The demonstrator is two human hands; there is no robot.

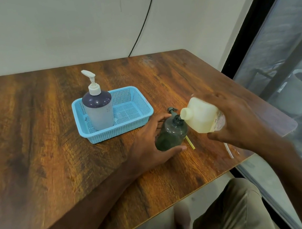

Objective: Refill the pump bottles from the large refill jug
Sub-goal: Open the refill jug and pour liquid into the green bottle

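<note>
Gripping the tilted jug (pixel 202 115), right fingers (pixel 213 97) hold it beside the dark bottle (pixel 170 133) (left fingers (pixel 172 151) clasp that).

Right of the bottle (pixel 171 132), your right hand (pixel 243 119) covered the base of the jug (pixel 202 116), and its label (pixel 219 122) was too small to read. Whether anything flowed into the bottle could not be told. Behind the bottle a pump (pixel 171 110) showed only partly; your left hand (pixel 148 147) hid its left side.
</note>
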